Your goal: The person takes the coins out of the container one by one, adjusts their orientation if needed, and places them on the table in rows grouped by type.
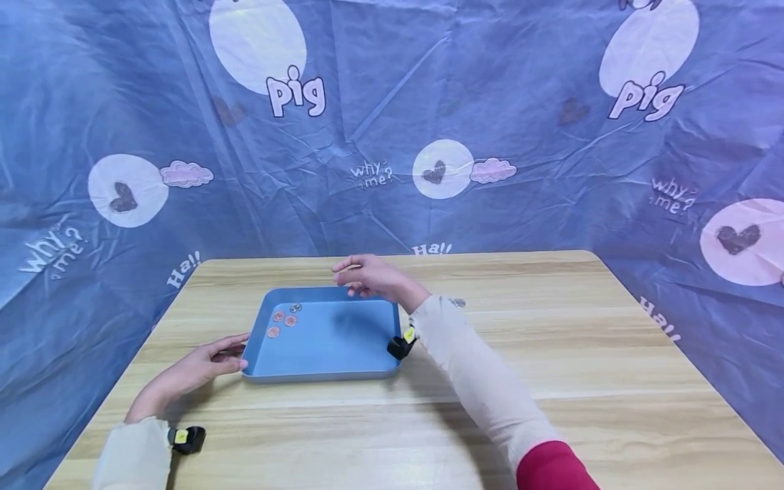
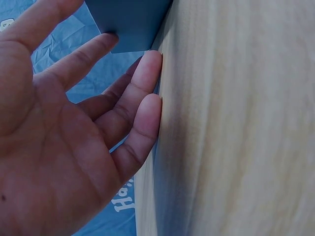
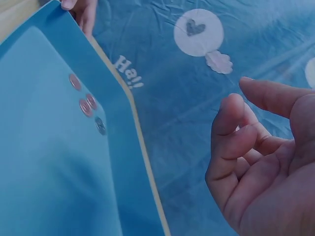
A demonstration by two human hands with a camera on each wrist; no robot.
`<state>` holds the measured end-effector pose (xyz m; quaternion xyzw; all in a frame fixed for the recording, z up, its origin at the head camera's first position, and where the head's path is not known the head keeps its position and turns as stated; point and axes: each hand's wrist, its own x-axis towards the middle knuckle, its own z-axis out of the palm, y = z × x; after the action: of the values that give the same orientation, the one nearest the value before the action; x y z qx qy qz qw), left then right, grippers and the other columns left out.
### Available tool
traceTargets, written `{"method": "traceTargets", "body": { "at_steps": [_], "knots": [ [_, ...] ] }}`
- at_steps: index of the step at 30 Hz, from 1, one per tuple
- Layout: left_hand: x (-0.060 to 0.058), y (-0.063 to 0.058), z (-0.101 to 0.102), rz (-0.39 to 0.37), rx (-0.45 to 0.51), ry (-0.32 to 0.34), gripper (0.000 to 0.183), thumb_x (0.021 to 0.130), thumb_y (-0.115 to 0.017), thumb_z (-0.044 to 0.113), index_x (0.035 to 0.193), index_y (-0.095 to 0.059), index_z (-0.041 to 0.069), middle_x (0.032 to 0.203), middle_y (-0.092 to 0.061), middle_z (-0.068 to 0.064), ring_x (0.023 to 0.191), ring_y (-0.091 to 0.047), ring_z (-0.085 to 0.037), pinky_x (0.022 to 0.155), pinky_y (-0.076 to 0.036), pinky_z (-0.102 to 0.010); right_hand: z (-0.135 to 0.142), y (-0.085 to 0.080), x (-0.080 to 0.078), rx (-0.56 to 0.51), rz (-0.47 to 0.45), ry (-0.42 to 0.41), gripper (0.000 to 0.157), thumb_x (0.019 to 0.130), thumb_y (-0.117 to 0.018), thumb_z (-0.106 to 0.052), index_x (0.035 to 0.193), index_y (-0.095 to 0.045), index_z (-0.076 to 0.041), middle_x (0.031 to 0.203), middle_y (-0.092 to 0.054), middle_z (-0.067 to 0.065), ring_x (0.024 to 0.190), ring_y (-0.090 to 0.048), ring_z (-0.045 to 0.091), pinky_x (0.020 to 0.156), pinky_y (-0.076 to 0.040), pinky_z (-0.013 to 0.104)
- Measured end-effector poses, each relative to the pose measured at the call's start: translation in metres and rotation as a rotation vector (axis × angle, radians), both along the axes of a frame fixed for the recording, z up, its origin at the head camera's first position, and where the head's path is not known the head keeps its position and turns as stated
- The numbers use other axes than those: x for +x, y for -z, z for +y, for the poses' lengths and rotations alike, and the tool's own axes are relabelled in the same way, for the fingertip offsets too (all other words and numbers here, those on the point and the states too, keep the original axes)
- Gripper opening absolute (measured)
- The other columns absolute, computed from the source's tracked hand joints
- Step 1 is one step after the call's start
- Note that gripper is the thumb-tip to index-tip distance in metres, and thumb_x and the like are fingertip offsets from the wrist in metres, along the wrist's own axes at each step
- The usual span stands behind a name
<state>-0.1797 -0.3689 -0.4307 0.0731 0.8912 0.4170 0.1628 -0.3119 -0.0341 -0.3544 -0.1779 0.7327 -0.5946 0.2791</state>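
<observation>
Left hand (image 1: pixel 194 367), fingers loosely spread, touches the smooth, rectangular tray (image 1: pixel 331 350). Right hand (image 1: pixel 372 276), half-curled, empty, hovers above its far side.

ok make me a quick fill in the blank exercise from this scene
The tray holds ____ small discs in all.
Of these, ____ are reddish; the other is silvery.
The hand touching the tray is the person's ____ one.
The three-letter animal word printed on the backdrop is ____.

Missing words: four; three; left; pig.
</observation>
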Motion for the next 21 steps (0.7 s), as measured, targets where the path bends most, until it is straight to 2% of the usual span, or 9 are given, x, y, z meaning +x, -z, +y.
{"method": "traceTargets", "body": {
  "at_steps": [6,10,13,15,18,21],
  "knots": [
    [0.001,0.0,-0.001,0.0,0.001,-0.001,0.072,0.095,-0.061,0.031,0.149,-0.029,-0.003,0.148,-0.036,-0.031,0.126,-0.049,-0.042,0.091,-0.045,-0.022,-0.032,0.01,0.0,-0.019,-0.039,-0.014,0.031,0.095,-0.061,-0.017,0.124,-0.059,-0.009,0.097,-0.063,0.0,0.06,-0.056,0.008,0.056,-0.041,0.021],
    [0.0,0.001,-0.001,0.002,0.014,-0.001,0.071,0.095,-0.061,0.03,0.149,-0.029,-0.003,0.147,-0.036,-0.032,0.125,-0.05,-0.042,0.089,-0.044,-0.018,-0.048,0.023,-0.002,-0.048,-0.094,0.001,0.032,0.095,-0.061,-0.019,0.126,-0.061,-0.01,0.116,-0.064,0.007,0.061,-0.056,0.008,0.054,-0.041,0.02],
    [-0.001,0.001,-0.001,0.003,0.017,-0.001,0.071,0.094,-0.062,0.03,0.149,-0.03,-0.003,0.147,-0.037,-0.031,0.125,-0.05,-0.042,0.088,-0.043,-0.015,-0.057,0.034,-0.003,-0.049,-0.115,0.006,0.036,0.096,-0.06,-0.02,0.13,-0.06,-0.009,0.133,-0.059,0.013,0.063,-0.056,0.008,0.055,-0.041,0.02],
    [-0.002,0.002,-0.001,0.007,0.013,0.004,0.071,0.095,-0.061,0.031,0.149,-0.03,-0.003,0.148,-0.036,-0.031,0.125,-0.05,-0.042,0.087,-0.043,-0.015,-0.063,0.041,-0.004,-0.04,-0.112,0.006,0.038,0.096,-0.06,-0.021,0.132,-0.058,-0.007,0.136,-0.056,0.015,0.064,-0.056,0.009,0.056,-0.041,0.02],
    [-0.002,0.001,0.0,0.008,0.008,0.003,0.071,0.094,-0.061,0.031,0.149,-0.03,-0.003,0.147,-0.037,-0.03,0.124,-0.051,-0.041,0.089,-0.045,-0.019,-0.069,0.049,-0.005,-0.012,-0.088,0.007,0.041,0.095,-0.061,-0.02,0.133,-0.057,-0.004,0.135,-0.058,0.016,0.065,-0.056,0.01,0.057,-0.04,0.022],
    [-0.001,0.001,0.0,0.013,0.006,0.01,0.071,0.095,-0.061,0.03,0.148,-0.03,-0.005,0.146,-0.038,-0.032,0.123,-0.052,-0.041,0.093,-0.047,-0.027,-0.075,0.055,-0.006,0.016,-0.063,0.003,0.041,0.095,-0.062,-0.019,0.132,-0.057,-0.003,0.128,-0.061,0.015,0.066,-0.056,0.012,0.057,-0.039,0.023]
  ]
}}
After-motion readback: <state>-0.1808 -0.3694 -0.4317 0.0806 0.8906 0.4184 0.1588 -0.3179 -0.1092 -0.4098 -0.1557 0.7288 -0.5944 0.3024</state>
